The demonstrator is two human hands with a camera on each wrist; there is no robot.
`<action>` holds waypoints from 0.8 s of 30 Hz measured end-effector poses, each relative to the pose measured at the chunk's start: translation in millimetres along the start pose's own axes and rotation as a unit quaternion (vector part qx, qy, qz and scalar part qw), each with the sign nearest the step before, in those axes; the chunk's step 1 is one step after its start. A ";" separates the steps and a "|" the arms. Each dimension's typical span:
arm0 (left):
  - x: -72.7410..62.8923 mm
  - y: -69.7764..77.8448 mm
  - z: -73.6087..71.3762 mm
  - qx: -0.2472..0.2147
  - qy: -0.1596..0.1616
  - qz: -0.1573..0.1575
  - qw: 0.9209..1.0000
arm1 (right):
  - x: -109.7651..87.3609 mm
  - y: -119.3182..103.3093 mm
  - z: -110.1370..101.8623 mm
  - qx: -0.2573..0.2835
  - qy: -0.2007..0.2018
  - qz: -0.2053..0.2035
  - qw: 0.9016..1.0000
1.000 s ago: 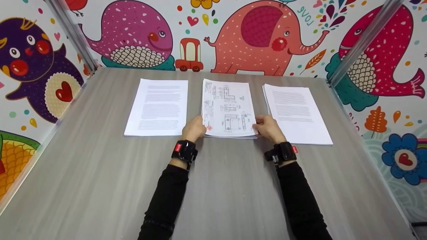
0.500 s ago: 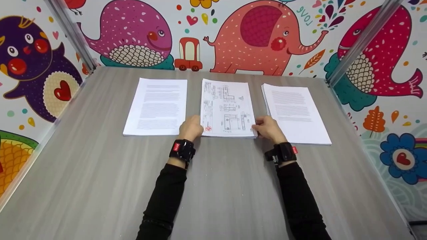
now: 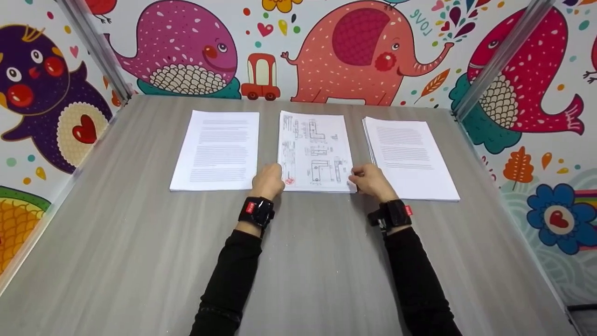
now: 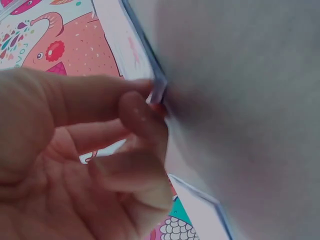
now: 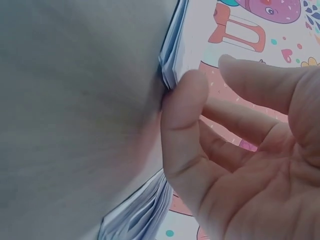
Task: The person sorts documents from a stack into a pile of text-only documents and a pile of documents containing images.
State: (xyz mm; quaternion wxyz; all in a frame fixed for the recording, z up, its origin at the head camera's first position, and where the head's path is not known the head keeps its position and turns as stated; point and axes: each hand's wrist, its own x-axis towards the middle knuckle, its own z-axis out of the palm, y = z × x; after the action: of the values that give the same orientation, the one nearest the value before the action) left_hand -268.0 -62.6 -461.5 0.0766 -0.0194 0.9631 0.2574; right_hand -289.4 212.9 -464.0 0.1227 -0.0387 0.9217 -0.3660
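Note:
A stack of paper (image 3: 317, 144) with a technical drawing on top lies in the middle of the table. My left hand (image 3: 268, 181) is at its near left corner; in the left wrist view the thumb and a curled finger (image 4: 142, 117) pinch that corner. At the near right corner is my right hand (image 3: 372, 181). In the right wrist view one of its fingertips (image 5: 190, 87) touches the corner of layered sheets (image 5: 175, 55), while the thumb stands apart from it.
A stack of printed text pages (image 3: 217, 149) lies to the left, close to my left hand. Another text stack (image 3: 408, 156) lies to the right, its left edge slightly uneven. Patterned panels (image 3: 261, 28) border the grey table (image 3: 317, 261) at back and sides.
The drawing stack's near edge, slightly raised with sheets apart a second ago, now lies flatter and more even. My right thumb has come away from the corner. The head view has shifted slightly.

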 end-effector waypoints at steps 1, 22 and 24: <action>0.3 0.1 0.1 0.002 -0.003 -0.002 1.000 | -0.2 0.0 0.3 0.000 0.000 -0.002 1.000; -3.9 15.4 6.8 -0.046 0.074 0.053 0.995 | -9.9 34.3 -48.4 -0.090 0.131 0.048 0.986; -4.4 17.3 7.7 -0.050 0.071 0.057 0.995 | -10.3 37.6 -53.1 -0.120 0.104 0.091 0.983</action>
State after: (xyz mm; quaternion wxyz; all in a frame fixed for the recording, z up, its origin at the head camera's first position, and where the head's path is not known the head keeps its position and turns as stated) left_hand -263.9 -43.7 -458.8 -0.0079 0.0138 0.9516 0.3070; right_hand -292.2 277.2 -450.5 0.0536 0.0685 0.9664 -0.2419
